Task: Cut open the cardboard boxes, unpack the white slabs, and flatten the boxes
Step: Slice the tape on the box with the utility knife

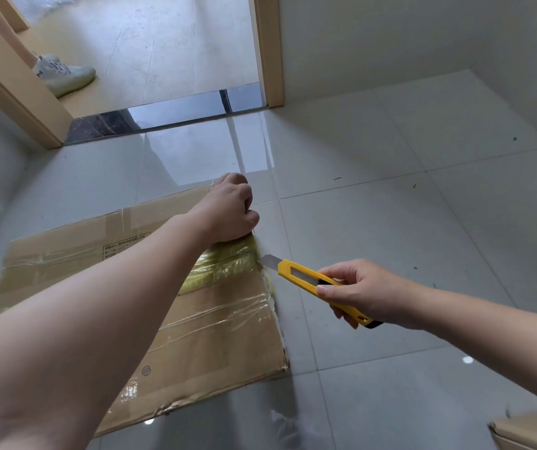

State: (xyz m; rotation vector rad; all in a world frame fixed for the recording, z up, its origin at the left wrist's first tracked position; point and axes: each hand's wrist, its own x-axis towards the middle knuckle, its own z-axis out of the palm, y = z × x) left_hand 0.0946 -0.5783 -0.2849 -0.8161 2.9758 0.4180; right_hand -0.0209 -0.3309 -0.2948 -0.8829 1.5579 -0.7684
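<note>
While left hand [231,211] grips the box [215,336] edge at 12 o'clock, right hand [363,292] holds the knife [309,282]; a blade slip could cut the left fingers.

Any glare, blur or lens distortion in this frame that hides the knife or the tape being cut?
Head view: wide-angle bending bows the door frame and floor lines; window glare sits on the tiles, clear of the work; glints on the yellowish tape on the cardboard box; utility knife in the right hand is sharp; left hand grips the box edge.
</note>
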